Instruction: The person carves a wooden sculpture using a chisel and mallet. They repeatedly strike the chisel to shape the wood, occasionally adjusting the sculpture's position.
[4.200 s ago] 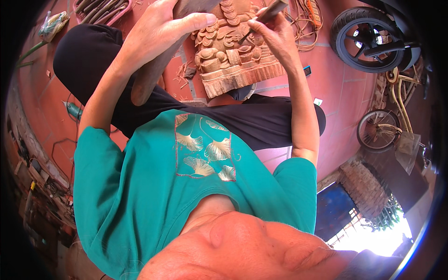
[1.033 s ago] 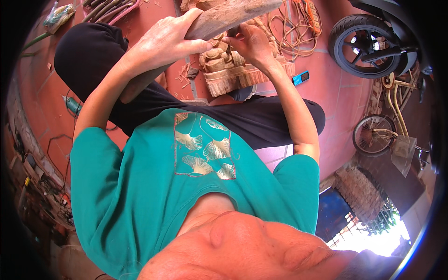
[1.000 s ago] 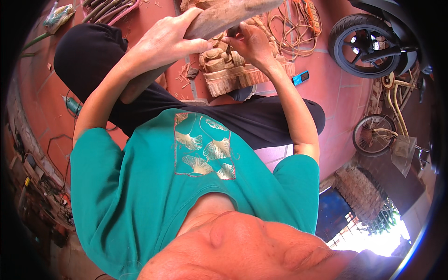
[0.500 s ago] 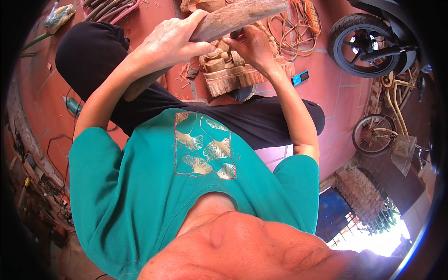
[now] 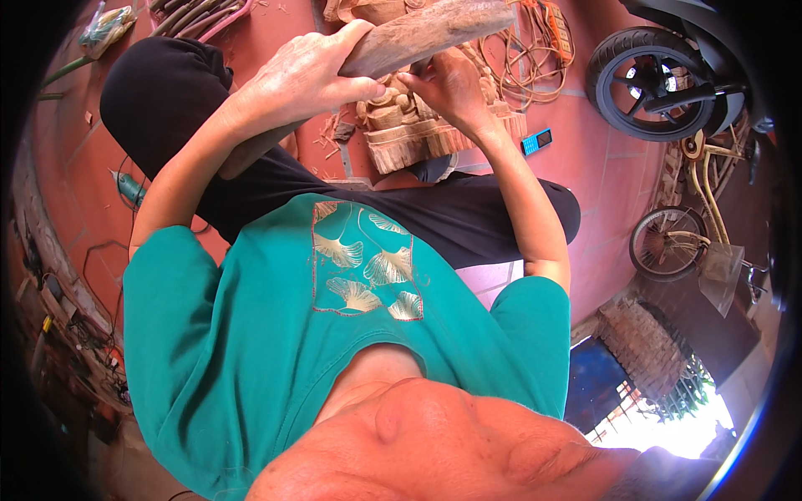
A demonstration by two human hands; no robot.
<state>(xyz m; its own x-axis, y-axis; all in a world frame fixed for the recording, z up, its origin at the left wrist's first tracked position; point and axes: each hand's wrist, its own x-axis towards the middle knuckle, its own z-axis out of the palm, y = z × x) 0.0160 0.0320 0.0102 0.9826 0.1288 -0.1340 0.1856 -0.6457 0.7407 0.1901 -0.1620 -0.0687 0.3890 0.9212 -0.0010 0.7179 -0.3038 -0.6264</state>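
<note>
My left hand (image 5: 305, 79) is closed around a thick, worn wooden club (image 5: 430, 35), which slants up to the right above a wood carving. A lower length of brown wood shows behind my left wrist. Beneath the club, my right hand (image 5: 454, 88) is closed with its fingers pinched close against the carving. A dark bit shows at its fingertips, but the club hides most of what it holds. The pale carving (image 5: 405, 146), with rounded figures on a stepped base, sits on the floor in front of my crossed legs.
A blue mobile phone (image 5: 536, 141) lies right of the carving, below a coiled cord (image 5: 535, 71). Another carved piece (image 5: 376, 10) is behind. A pink basket of tools (image 5: 200, 17) stands far left, a green power tool (image 5: 130, 189) nearer. A motorbike wheel (image 5: 652, 82) and bicycle (image 5: 668, 242) are right.
My right hand has shifted very slightly at the carving, and the club has tilted a touch. Everything else looks the same.
</note>
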